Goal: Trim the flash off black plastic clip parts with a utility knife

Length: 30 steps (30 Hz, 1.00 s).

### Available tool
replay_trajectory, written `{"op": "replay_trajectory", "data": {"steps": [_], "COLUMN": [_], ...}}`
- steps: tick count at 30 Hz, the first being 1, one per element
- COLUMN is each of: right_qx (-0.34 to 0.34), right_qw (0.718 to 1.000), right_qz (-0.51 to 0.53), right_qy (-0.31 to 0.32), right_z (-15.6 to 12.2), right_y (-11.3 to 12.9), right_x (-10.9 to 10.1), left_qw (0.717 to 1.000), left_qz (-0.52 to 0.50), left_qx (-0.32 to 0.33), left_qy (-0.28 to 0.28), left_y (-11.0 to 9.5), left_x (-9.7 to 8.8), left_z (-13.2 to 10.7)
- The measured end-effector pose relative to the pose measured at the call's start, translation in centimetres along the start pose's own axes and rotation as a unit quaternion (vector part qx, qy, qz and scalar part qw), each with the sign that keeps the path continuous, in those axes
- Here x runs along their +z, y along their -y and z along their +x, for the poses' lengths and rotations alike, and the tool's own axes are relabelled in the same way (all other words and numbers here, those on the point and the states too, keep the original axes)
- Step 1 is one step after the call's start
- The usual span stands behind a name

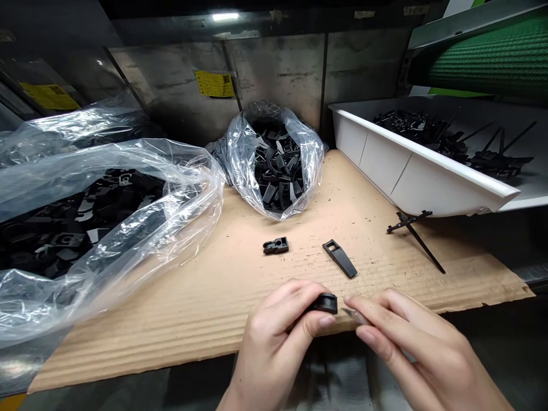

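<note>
My left hand (278,337) is closed around a small black plastic part (325,303), pinched between thumb and forefinger with one end sticking out to the right. Just across from that end, my right hand (411,337) grips a small knife (357,315). Its pointed grey tip faces the part, with a narrow gap between them; most of the knife is hidden in my fingers. Beyond my hands, a short black plastic block (276,245) and a longer flat black piece (339,258) with a square hole lie on the cardboard (205,308).
Clear plastic bags of black parts stand at the left (192,211) and back centre (314,154). A white bin (385,162) at the right holds more black pieces. A thin black sprue (422,242) lies by it. A green roller (492,57) overhangs the bin.
</note>
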State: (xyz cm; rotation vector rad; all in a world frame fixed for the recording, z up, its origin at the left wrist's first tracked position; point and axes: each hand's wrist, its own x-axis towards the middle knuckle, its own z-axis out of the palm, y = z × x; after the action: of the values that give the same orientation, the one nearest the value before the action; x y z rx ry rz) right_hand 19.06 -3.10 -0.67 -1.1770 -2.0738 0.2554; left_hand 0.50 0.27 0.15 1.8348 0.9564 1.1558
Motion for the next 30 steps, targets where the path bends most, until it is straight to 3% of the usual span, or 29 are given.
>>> {"op": "replay_trajectory", "data": {"steps": [12, 20, 23, 27, 30], "right_qx": [0.024, -0.033, -0.011, 0.035, 0.101], "right_qw": [0.999, 0.986, 0.987, 0.993, 0.986], "right_qz": [-0.032, -0.075, -0.055, 0.031, 0.085], "right_qy": [-0.002, -0.147, -0.151, -0.113, -0.098], "right_z": [0.6, 0.5, 0.8, 0.4, -0.2], "right_y": [0.9, 0.3, 0.1, 0.3, 0.4], "right_x": [0.9, 1.9, 1.7, 1.2, 1.1], "left_qw": [0.999, 0.988, 0.984, 0.985, 0.973], "left_qz": [-0.019, -0.088, -0.094, -0.106, -0.164], "left_qx": [0.017, -0.073, -0.087, -0.095, -0.154], "left_qy": [0.022, 0.101, 0.124, 0.098, 0.052], "left_y": [0.4, -0.3, -0.3, -0.2, -0.1], "left_x": [0.0, -0.7, -0.9, -0.7, -0.5], "left_z": [-0.1, 0.1, 0.0, 0.0, 0.1]}}
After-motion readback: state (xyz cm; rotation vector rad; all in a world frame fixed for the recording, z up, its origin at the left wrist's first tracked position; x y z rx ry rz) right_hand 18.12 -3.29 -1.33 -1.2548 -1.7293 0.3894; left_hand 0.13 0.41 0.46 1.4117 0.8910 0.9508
